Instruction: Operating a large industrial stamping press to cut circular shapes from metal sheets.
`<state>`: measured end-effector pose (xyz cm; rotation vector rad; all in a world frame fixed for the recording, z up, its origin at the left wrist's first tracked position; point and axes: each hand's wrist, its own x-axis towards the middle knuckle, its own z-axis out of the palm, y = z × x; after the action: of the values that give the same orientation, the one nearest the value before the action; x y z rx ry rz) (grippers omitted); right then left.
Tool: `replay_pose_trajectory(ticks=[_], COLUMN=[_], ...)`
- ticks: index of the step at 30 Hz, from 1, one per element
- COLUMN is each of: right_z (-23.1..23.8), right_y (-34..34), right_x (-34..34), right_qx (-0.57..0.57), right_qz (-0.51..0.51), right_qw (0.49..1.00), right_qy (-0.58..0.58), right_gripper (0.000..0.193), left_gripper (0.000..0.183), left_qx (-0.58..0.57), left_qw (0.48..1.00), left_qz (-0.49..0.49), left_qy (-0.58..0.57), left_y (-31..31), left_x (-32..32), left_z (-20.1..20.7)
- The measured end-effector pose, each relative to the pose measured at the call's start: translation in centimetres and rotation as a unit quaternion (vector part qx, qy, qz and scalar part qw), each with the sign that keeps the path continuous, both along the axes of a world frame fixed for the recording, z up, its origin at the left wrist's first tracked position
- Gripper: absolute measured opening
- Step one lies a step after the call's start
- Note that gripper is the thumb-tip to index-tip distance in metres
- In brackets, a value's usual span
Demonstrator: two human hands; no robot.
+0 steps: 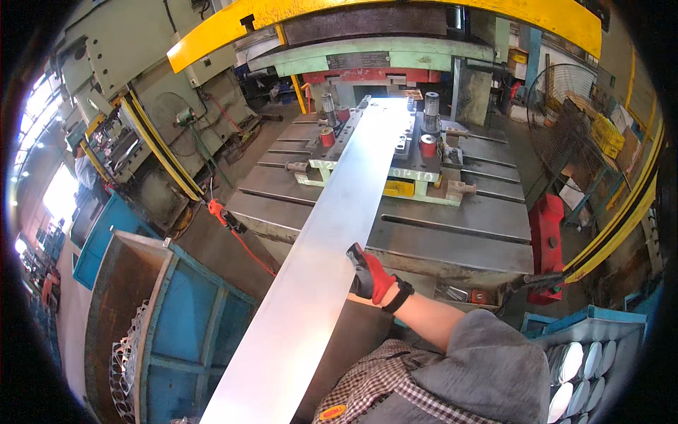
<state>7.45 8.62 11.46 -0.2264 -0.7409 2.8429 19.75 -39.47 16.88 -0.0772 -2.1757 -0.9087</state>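
Note:
A long shiny metal strip [332, 233] runs from the lower left of the view up into the die [417, 152] of a green stamping press [381, 60]. My right hand [367, 274], in a red and black glove, grips the strip's right edge near its middle. My left hand is out of sight, hidden under or behind the strip. The press bed [459, 233] is a grey slotted steel plate under the strip.
A blue bin [183, 318] with punched scrap strip stands at lower left. A blue bin of round metal blanks [583, 367] sits at lower right. A red pedal box [547, 240] and a cage fan [565, 113] are to the right. A yellow guard bar [233, 25] crosses overhead.

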Motion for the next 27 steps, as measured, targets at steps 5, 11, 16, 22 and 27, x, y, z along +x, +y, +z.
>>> replay_pose_trajectory(ticks=[5, 11, 16, 22, 27], right_z=[-0.2, -0.7, 0.2, 1.0, -2.0], right_y=[0.5, 0.5, 0.1, -0.2, -0.8], right_x=[-0.3, -0.6, 0.0, 0.5, -0.9], right_qx=[-0.095, -0.03, 0.041, 0.179, 0.094], right_qz=[0.041, 0.004, -0.046, -0.077, -0.069], right_qw=[0.99, 0.998, 0.998, 0.981, 0.993], right_qy=[0.091, 0.06, -0.001, -0.017, 0.016], right_gripper=[0.042, 0.043, 0.038, 0.056, 0.051], left_gripper=[0.027, 0.029, 0.031, 0.033, 0.04], left_qx=[0.22, 0.128, 0.026, -0.13, -0.294], left_qw=[0.975, 0.991, 0.999, 0.988, 0.951], left_qz=[-0.021, -0.028, -0.025, -0.04, -0.07], left_qy=[0.03, 0.018, 0.034, 0.075, 0.064], left_y=[1.4, 0.6, -1.1, -5.7, -1.2], left_x=[0.0, 0.0, 0.2, -0.1, -0.7], left_z=[-0.7, -0.7, -1.5, -4.5, 1.8])
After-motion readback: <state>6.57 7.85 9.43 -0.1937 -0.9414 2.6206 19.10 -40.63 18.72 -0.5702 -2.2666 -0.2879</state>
